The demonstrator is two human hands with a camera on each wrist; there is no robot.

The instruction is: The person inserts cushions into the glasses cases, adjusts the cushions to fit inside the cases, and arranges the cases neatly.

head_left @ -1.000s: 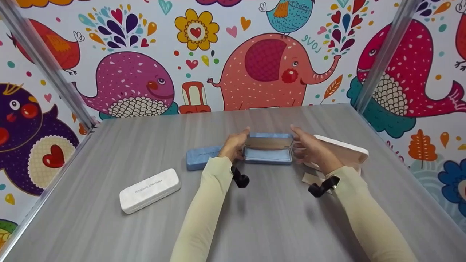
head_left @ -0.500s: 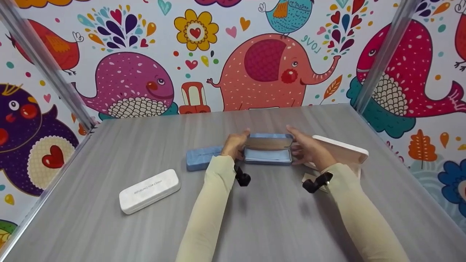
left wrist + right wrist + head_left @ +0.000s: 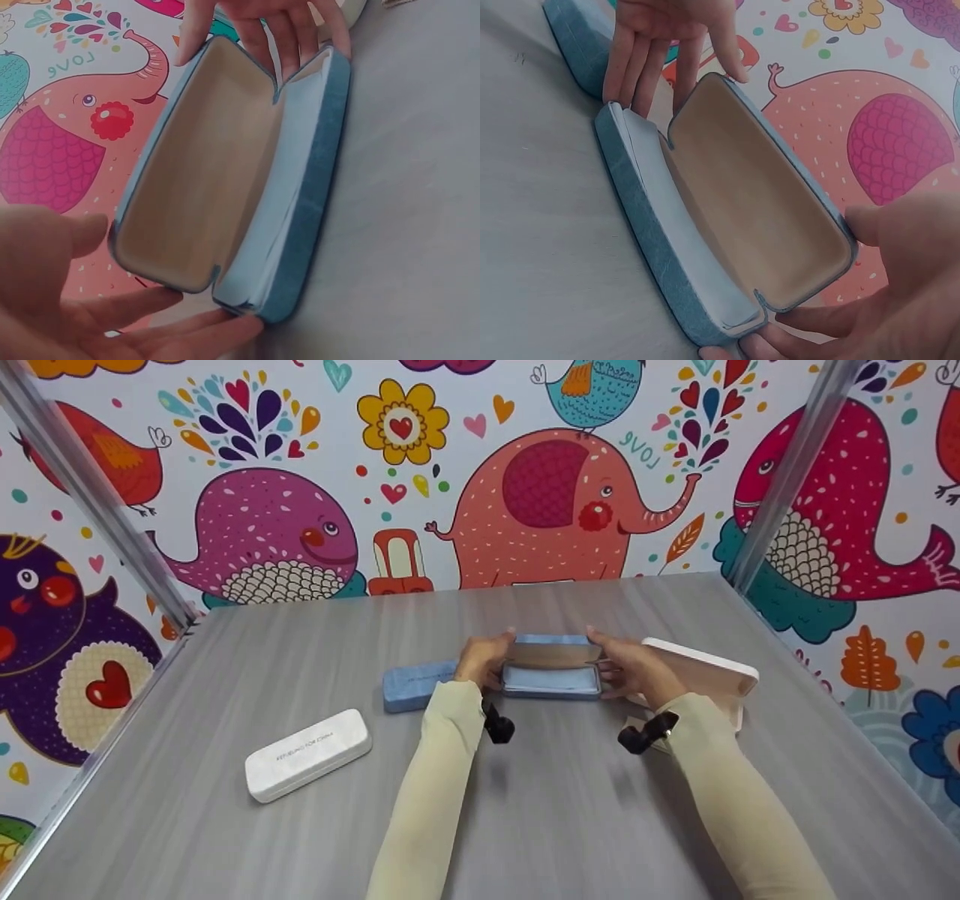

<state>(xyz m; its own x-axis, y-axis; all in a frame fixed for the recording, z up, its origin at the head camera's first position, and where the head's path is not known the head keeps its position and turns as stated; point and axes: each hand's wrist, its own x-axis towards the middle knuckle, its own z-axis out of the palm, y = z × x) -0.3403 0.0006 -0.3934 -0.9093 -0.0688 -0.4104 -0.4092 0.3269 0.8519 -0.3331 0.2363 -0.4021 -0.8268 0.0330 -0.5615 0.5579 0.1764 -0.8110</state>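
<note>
A blue glasses case [image 3: 551,693] stands with its lid up on the table, its beige lining and a folded light-blue cloth [image 3: 551,679] showing inside. At its left end my left hand [image 3: 484,658] holds it, thumb at the lid's upper corner and fingers along the end of the base. My right hand [image 3: 637,664] holds the opposite end in the same way; in the right wrist view its thumb touches the lid [image 3: 761,195] edge and its fingertips meet the base [image 3: 664,251]. The left wrist view shows the left fingers [image 3: 202,334] at the near end.
A shut blue case [image 3: 416,688] lies just left of my left hand. Farther left is a shut white case [image 3: 309,755] with printed lettering. An opened white case [image 3: 709,675] stands behind my right wrist, partly hidden. Patterned walls [image 3: 405,510] enclose the grey table [image 3: 300,660].
My right hand has moved left and now touches the open blue case's right end. The case and my left hand have hardly moved; the lid still stands up.
</note>
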